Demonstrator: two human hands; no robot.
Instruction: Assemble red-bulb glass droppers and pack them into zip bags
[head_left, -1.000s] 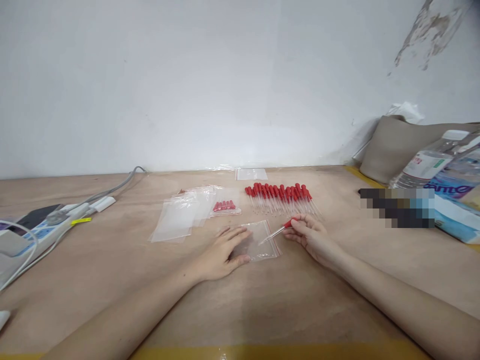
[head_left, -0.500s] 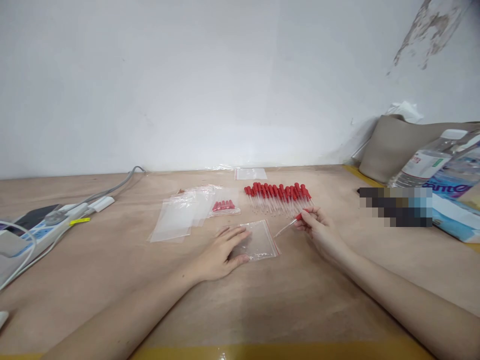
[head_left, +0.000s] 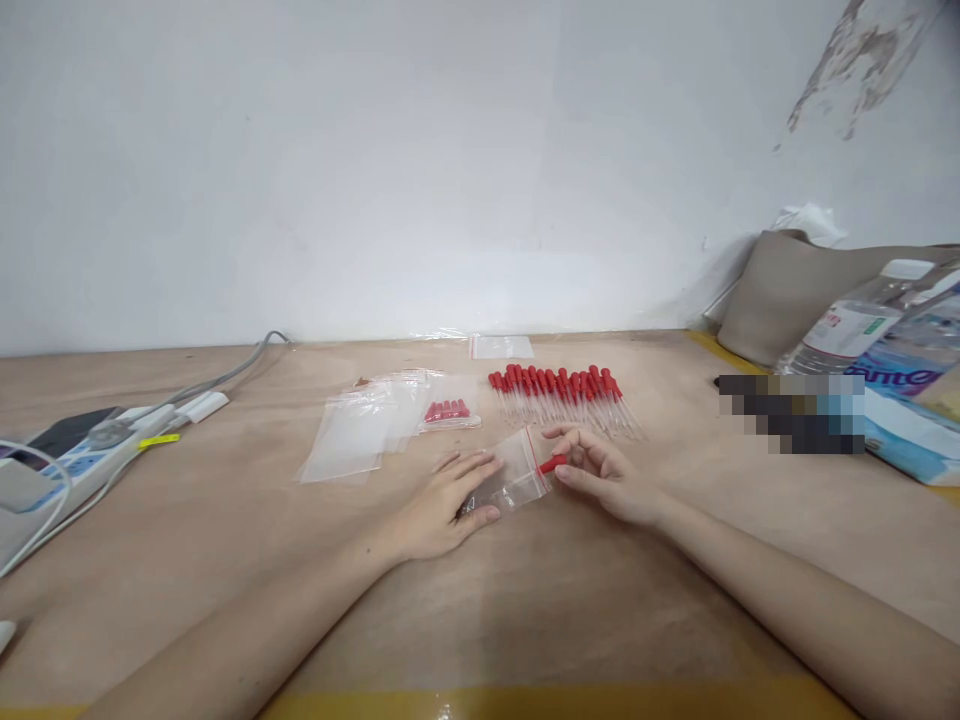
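Rising behind everything, a pale wall point(head_left: 375, 170) with a peeled patch at upper right meets the back edge of a wide wood-toned table point(head_left: 420, 640). Yellow tape point(head_left: 360, 705) runs along the table's near edge. At the right stands a taupe bag point(head_left: 772, 300), and in front of it a clear bottle point(head_left: 851, 325) with a white cap leans beside a blue-and-white pack point(head_left: 911, 435); a dark item next to the pack is blurred out. On the far left lies a power strip point(head_left: 82, 465) with cords and a yellow tag point(head_left: 160, 442).

Toward the middle, clear bags point(head_left: 345, 440) overlap in a fanned pile, and to their right a row of red-topped droppers point(head_left: 555, 385) lies side by side, bulbs toward the wall. The left hand point(head_left: 439, 508) rests palm down with its fingers spread open, pressing one end of a zip bag point(head_left: 510, 488) against the table. The right hand point(head_left: 615, 483) is at the bag's red-lined mouth, thumb and finger pinching the red bulb of a single dropper point(head_left: 553, 464), its other fingers loosely bent. That bulb lies at the mouth; the stem is hard to make out through the plastic. Near the pile sits a small packet of red pieces point(head_left: 448, 411).
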